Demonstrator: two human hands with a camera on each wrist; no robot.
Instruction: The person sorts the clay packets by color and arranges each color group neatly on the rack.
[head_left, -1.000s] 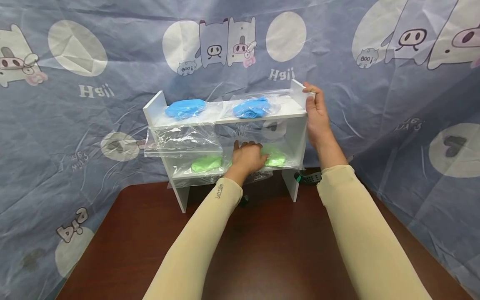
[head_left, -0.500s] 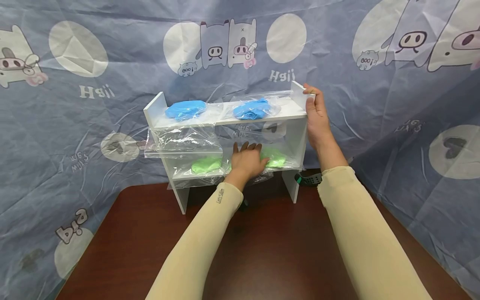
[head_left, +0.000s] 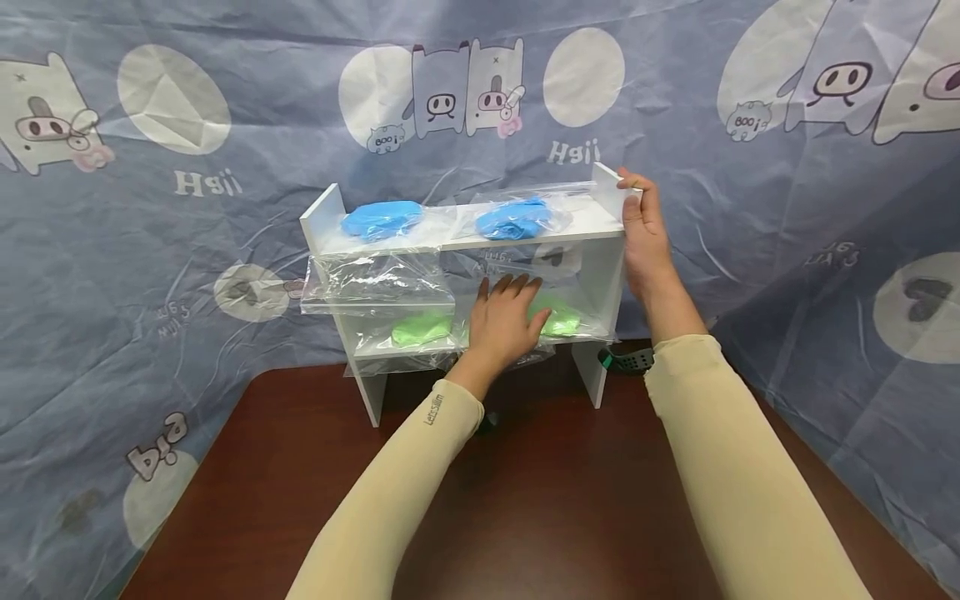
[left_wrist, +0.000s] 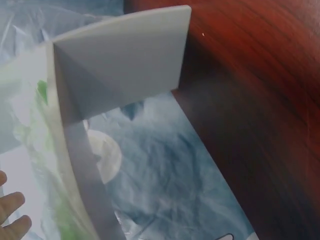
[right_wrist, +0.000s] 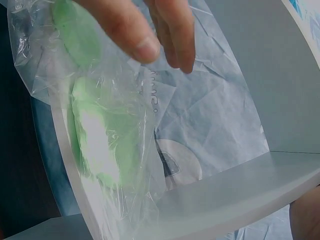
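Note:
A small white shelf [head_left: 457, 242] stands on the table. My right hand [head_left: 647, 237] grips the upper part of its right side panel, thumb on the near side. My left hand [head_left: 506, 321] is in front of the lower compartment, fingers straight and spread, holding nothing. Beside its thumb lies a green bundle in a clear plastic bag [head_left: 561, 320], seen closer in the right wrist view as a green bundle [right_wrist: 107, 135]. Another bagged green bundle [head_left: 422, 328] lies to the left. On the top board are two bagged blue bundles, the left blue bundle [head_left: 382, 219] and the right blue bundle [head_left: 513, 219].
A clear plastic bag [head_left: 378, 279] hangs over the top board's front edge at left. A dark strap [head_left: 630, 360] lies behind the shelf's right leg. The dark red wooden table [head_left: 525, 500] extends in front. A printed blue-grey cloth [head_left: 262, 108] hangs behind.
My left hand has drawn back a little from the lower board, and its fingers have straightened and spread. The right hand keeps its grip on the panel. The head view has shifted slightly.

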